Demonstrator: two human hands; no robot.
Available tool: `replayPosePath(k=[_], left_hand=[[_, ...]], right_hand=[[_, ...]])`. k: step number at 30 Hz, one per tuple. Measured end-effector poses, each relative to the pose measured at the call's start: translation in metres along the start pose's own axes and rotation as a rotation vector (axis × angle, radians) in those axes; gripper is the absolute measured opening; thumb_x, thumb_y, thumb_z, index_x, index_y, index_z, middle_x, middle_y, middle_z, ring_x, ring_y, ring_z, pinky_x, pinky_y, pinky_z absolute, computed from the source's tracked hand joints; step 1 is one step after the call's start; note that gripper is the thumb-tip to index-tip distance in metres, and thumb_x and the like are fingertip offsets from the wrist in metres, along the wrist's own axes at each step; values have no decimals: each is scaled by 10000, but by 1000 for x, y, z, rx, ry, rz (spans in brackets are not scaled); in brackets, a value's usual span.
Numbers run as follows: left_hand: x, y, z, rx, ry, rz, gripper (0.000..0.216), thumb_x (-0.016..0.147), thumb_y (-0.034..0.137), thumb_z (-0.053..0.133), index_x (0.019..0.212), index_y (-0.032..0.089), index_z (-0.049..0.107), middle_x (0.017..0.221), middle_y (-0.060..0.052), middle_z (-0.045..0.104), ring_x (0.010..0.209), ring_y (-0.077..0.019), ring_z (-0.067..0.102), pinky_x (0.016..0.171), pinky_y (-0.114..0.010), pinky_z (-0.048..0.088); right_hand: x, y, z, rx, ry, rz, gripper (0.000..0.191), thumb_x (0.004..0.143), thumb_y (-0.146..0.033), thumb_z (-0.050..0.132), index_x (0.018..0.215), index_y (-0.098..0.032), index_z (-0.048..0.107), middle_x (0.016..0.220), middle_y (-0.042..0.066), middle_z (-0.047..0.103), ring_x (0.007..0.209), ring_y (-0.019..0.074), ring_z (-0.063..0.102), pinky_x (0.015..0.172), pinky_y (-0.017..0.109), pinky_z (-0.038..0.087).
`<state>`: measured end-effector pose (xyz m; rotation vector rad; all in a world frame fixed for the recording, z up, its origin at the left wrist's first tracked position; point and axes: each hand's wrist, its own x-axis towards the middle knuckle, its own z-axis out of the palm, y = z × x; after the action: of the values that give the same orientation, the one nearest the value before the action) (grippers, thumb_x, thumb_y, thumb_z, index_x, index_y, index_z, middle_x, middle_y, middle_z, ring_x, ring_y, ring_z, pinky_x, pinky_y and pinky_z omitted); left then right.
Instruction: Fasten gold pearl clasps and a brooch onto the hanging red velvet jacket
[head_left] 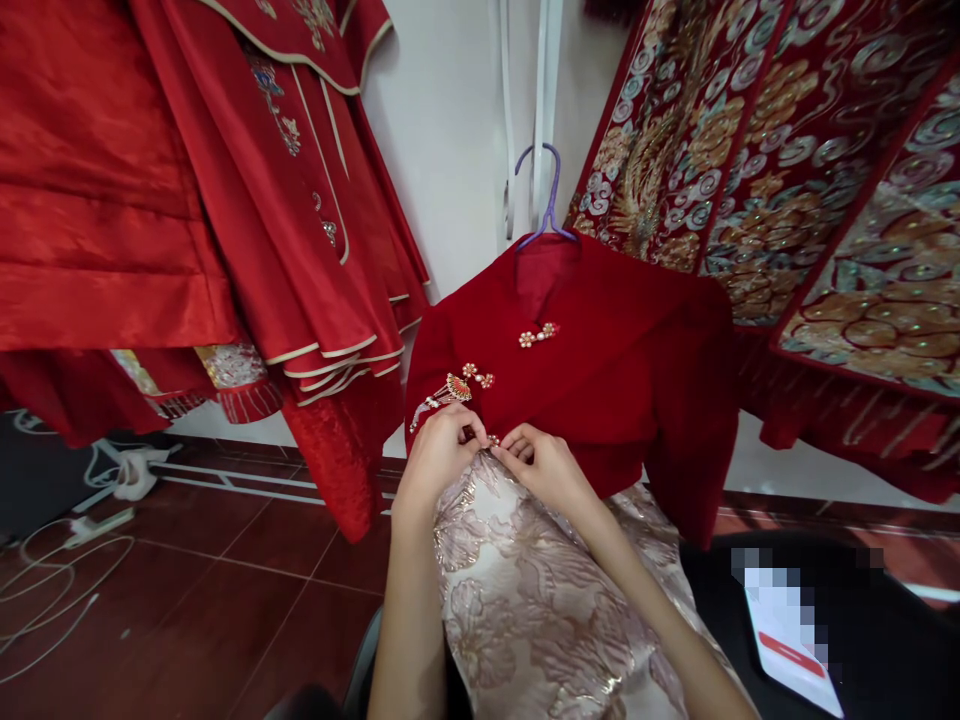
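Observation:
A red jacket point(592, 370) hangs on a purple hanger point(553, 190) in front of me. At its lower front edge, my left hand point(444, 445) and my right hand point(546, 465) meet with fingertips pinched on a small beaded flower button point(493, 441), which the fingers partly cover. Above the left hand lies a fan-shaped brooch point(457, 388) with hanging beads, beside another flower clasp point(478, 376). A third flower clasp point(538, 335) sits near the collar. Below the hands, a pale skirt point(525, 590) with a metallic floral pattern spreads out, partly behind my forearms.
Red garments point(292, 200) hang at the left, and embroidered dark red ones point(757, 170) at the right. A phone point(791, 640), partly pixelated, rests on a black surface point(900, 620) at lower right. White cables point(60, 590) lie on the tiled floor point(247, 570).

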<state>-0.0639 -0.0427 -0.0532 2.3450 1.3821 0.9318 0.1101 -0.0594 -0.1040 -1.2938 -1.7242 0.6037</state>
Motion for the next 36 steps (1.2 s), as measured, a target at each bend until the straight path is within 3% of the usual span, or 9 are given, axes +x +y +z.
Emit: replayPosePath(k=[4,8,12,22,29,36], left_hand=[[-1,2,-1,68,32,-9,40,745,171,691,762,196,665,929,-33,621,896,-185,565,793,-307,440],[-5,3,-4,162,50,-50,129,748,255,718,853,195,671,974,-62,622,1020,-244,539,910,-391,424],[-7,5,-7,184,-5,-57,105,768,254,699,861,202,697,956,-66,626,1008,-246,544,897,-396,438],[-7,17,-11,195,48,-57,50,721,181,731,756,203,703,947,-47,662,999,-231,560,910,-388,440],[-8,3,-5,167,-19,-17,90,769,218,675,850,203,712,979,-63,660,1033,-242,566,980,-423,392],[-3,-13,-3,58,23,76,76,743,225,714,813,206,696,972,-45,664,1016,-222,566,961,-396,398]], right_hand=[[-1,-1,0,-1,1,0,143,819,-348,620,821,-205,625,767,23,705,694,165,659,655,261,485],[-1,-4,-1,-7,10,-1,136,812,-339,621,812,-203,624,760,23,703,691,165,657,650,260,485],[-2,-7,-2,-2,18,-7,120,799,-320,619,804,-200,622,741,16,697,680,160,652,645,257,485],[-4,-12,-2,36,17,-54,103,797,-290,599,806,-188,610,741,19,686,679,145,638,653,247,488],[-3,-9,1,55,5,-73,108,804,-293,597,821,-188,606,750,20,680,682,145,632,649,246,488],[-2,-8,1,53,0,-65,99,811,-282,597,824,-185,602,758,25,683,689,146,634,649,249,488]])
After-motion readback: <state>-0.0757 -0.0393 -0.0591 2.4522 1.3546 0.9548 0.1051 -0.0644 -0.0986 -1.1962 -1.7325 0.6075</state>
